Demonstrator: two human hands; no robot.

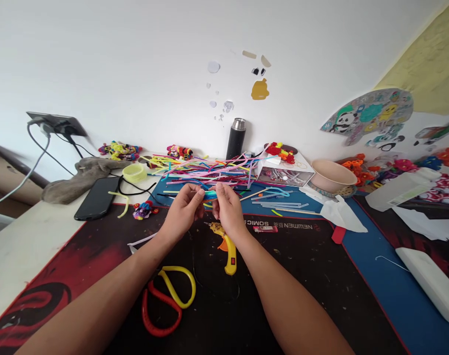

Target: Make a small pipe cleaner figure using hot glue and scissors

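My left hand and my right hand meet above the middle of the mat, fingertips pinched. Between them is a short blue-teal pipe cleaner piece, gripped from both sides; its exact shape is partly hidden by my fingers. Just under my right hand lies a yellow hot glue gun with an orange trigger. Nearer to me, below my left forearm, rest scissors with one red and one yellow handle loop. Behind my hands spreads a pile of colourful pipe cleaners.
A black thermos stands against the wall. To its right are a white box and a beige bowl. On the left lie a phone, a yellow roll and a small colourful figure. A white case lies far right.
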